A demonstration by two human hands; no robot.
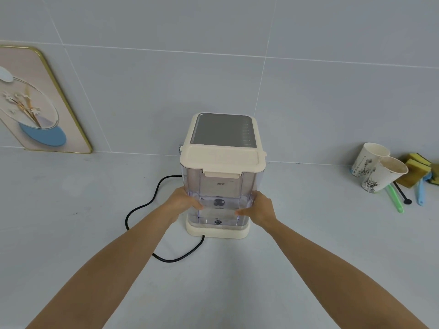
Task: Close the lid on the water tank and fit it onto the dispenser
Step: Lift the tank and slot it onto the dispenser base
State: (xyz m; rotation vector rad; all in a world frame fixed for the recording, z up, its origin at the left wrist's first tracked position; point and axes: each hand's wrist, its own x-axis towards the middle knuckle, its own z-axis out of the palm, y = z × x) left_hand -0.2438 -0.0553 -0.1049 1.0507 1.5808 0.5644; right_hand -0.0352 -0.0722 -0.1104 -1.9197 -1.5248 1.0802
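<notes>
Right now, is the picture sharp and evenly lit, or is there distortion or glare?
Head view: soft, even light with faint shadows; wide-angle bending curves the wall tile lines and stretches the forearms; both hands look sharp on the clear water tank; no strong glare on its lid.

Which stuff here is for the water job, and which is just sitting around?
For the job: water tank, its lid, dispenser, left hand, right hand.

Just lying about: paper cups, sponges, picture, power cord.
</notes>
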